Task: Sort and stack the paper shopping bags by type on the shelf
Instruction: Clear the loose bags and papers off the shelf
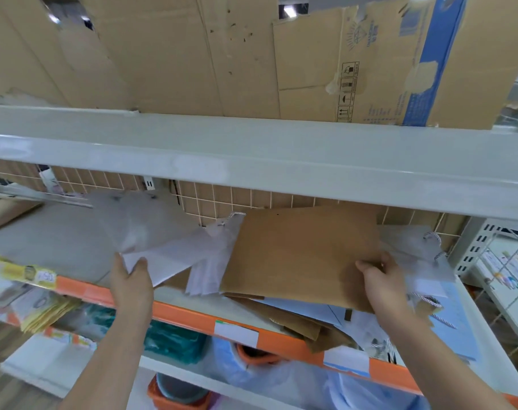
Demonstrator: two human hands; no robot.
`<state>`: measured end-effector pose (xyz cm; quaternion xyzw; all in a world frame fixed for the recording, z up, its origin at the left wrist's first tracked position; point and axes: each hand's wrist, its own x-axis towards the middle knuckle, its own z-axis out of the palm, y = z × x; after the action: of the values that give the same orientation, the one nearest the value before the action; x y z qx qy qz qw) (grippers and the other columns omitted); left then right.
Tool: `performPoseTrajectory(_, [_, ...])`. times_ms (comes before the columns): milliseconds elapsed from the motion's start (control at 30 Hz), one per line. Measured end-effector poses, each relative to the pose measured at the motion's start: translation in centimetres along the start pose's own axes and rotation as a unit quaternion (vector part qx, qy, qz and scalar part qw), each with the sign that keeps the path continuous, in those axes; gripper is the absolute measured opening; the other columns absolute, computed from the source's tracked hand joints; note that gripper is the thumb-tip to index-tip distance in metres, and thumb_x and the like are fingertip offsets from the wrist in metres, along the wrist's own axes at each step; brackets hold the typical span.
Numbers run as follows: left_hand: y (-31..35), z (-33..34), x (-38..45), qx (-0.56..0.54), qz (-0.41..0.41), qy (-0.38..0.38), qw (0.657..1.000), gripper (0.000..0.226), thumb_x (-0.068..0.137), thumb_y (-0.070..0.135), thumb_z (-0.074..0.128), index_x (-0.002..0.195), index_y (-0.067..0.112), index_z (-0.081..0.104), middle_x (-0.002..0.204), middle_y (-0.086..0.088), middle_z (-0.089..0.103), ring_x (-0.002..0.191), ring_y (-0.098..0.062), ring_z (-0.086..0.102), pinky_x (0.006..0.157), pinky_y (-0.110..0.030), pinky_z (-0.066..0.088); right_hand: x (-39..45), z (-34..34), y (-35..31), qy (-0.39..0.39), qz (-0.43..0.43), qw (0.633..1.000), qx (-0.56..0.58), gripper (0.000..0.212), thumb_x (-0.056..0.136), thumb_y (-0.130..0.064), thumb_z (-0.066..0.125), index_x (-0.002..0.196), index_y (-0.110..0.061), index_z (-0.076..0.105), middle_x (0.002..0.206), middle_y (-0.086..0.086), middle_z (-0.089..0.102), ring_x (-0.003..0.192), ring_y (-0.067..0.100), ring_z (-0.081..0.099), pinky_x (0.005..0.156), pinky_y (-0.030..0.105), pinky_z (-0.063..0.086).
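Observation:
My left hand (132, 281) pinches the near corner of a flat white paper bag (151, 226) that lies tilted over the middle shelf (59, 241). A brown paper bag (302, 253) lies flat at the centre right, and my right hand (382, 276) grips its right edge. Between the two lie more white bags (213, 261) with rope handles. Another white bag (414, 253) sits behind my right hand. Under the brown bag, several brown and white bags (311, 324) hang over the shelf's front.
An orange price rail (192, 316) with white labels runs along the shelf's front edge. A grey upper shelf (252, 155) hangs low above, loaded with flattened cardboard (222, 54). A wire grid (210, 202) backs the shelf. Baskets and goods fill the lower shelf (175, 341).

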<state>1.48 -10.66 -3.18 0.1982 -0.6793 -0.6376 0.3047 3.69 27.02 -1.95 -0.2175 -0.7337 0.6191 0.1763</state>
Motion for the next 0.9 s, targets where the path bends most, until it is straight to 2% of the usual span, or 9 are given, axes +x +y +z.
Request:
performPoseTrajectory(67, [0.0, -1.2, 0.2, 0.011, 0.004, -0.003, 1.0, 0.029, 0.096, 0.008, 0.047, 0.125, 0.012, 0.048, 0.119, -0.01, 0.054, 0.111, -0.03, 0.052, 0.097, -0.037, 0.04, -0.5, 0.8, 0.1, -0.005, -0.001, 1.0, 0.002, 0.018, 0.089, -0.014, 0.056, 0.102, -0.026, 0.052, 0.086, -0.012, 0.057, 0.09, 0.023, 0.054, 0.08, 0.033, 0.038])
performPoseTrajectory(267, [-1.6, -4.5, 2.5, -0.019, -0.064, -0.059, 0.996, 0.039, 0.095, 0.013, 0.051, 0.132, 0.024, 0.05, 0.143, -0.01, 0.044, 0.13, -0.033, 0.043, 0.108, -0.052, 0.038, -2.0, 3.9, 0.2, -0.004, -0.013, 1.0, 0.009, 0.021, 0.089, -0.014, 0.058, 0.104, -0.028, 0.055, 0.091, -0.006, 0.063, 0.09, 0.023, 0.057, 0.08, 0.032, 0.04])
performPoseTrajectory(367, [-2.2, -6.0, 3.6, -0.033, -0.083, -0.089, 0.992, 0.032, 0.093, 0.012, 0.053, 0.106, 0.041, 0.062, 0.128, -0.009, 0.054, 0.117, -0.034, 0.051, 0.089, -0.047, 0.051, -3.0, 6.1, 0.3, 0.007, -0.011, 1.0, 0.009, 0.02, 0.088, -0.014, 0.058, 0.103, -0.027, 0.057, 0.089, -0.008, 0.063, 0.089, 0.022, 0.058, 0.082, 0.034, 0.043])
performPoseTrajectory(533, [-3.0, -9.2, 7.1, -0.049, -0.119, -0.121, 0.984, 0.052, 0.092, 0.012, 0.056, 0.076, 0.061, 0.063, 0.108, 0.004, 0.061, 0.1, -0.025, 0.058, 0.067, -0.031, 0.05, -5.5, 11.2, -0.1, 0.058, -0.024, 0.998, -0.015, 0.016, 0.087, -0.017, 0.057, 0.097, -0.028, 0.055, 0.08, -0.013, 0.056, 0.079, 0.019, 0.05, 0.071, 0.03, 0.033])
performPoseTrajectory(600, [-3.6, -10.9, 9.0, -0.046, -0.123, -0.13, 0.983, 0.048, 0.091, 0.016, 0.058, 0.087, 0.063, 0.062, 0.111, 0.009, 0.061, 0.103, -0.024, 0.058, 0.076, -0.036, 0.052, -6.8, 13.4, -0.4, 0.071, -0.032, 0.997, -0.021, 0.016, 0.087, -0.016, 0.057, 0.097, -0.027, 0.053, 0.079, -0.009, 0.056, 0.083, 0.023, 0.049, 0.073, 0.03, 0.034])
performPoseTrajectory(633, [-3.8, -12.0, 10.1, -0.041, -0.127, -0.131, 0.982, 0.044, 0.09, 0.018, 0.059, 0.105, 0.06, 0.059, 0.12, 0.007, 0.06, 0.109, -0.026, 0.057, 0.087, -0.043, 0.051, -7.5, 14.5, -0.5, 0.079, -0.03, 0.996, -0.019, 0.015, 0.087, -0.015, 0.058, 0.096, -0.026, 0.053, 0.081, -0.006, 0.057, 0.086, 0.025, 0.05, 0.075, 0.031, 0.035])
performPoseTrajectory(733, [-4.9, -15.2, 14.2, -0.042, -0.144, -0.142, 0.978, 0.061, 0.089, 0.02, 0.063, 0.143, 0.034, 0.038, 0.143, 0.001, 0.047, 0.124, -0.03, 0.049, 0.106, -0.054, 0.039, -9.9, 17.9, -0.9, 0.092, -0.024, 0.995, -0.009, 0.015, 0.087, -0.015, 0.057, 0.099, -0.024, 0.057, 0.09, 0.001, 0.062, 0.092, 0.028, 0.054, 0.08, 0.034, 0.04])
performPoseTrajectory(833, [-5.5, -18.2, 17.7, -0.052, -0.156, -0.173, 0.971, 0.06, 0.088, 0.018, 0.063, 0.142, 0.025, 0.039, 0.143, -0.008, 0.048, 0.125, -0.037, 0.048, 0.103, -0.056, 0.039, -12.5, 21.4, -1.1, 0.087, -0.012, 0.996, 0.004, 0.013, 0.087, -0.017, 0.056, 0.088, -0.029, 0.055, 0.089, -0.003, 0.064, 0.093, 0.027, 0.057, 0.086, 0.041, 0.046])
performPoseTrajectory(900, [-6.0, -20.3, 19.6, -0.061, -0.165, -0.183, 0.967, 0.055, 0.09, 0.015, 0.061, 0.141, 0.023, 0.042, 0.139, -0.013, 0.05, 0.122, -0.04, 0.05, 0.085, -0.051, 0.048, -14.1, 23.6, -1.0, 0.08, 0.0, 0.997, 0.011, 0.013, 0.088, -0.016, 0.055, 0.085, -0.029, 0.053, 0.088, -0.006, 0.063, 0.093, 0.027, 0.057, 0.087, 0.043, 0.047])
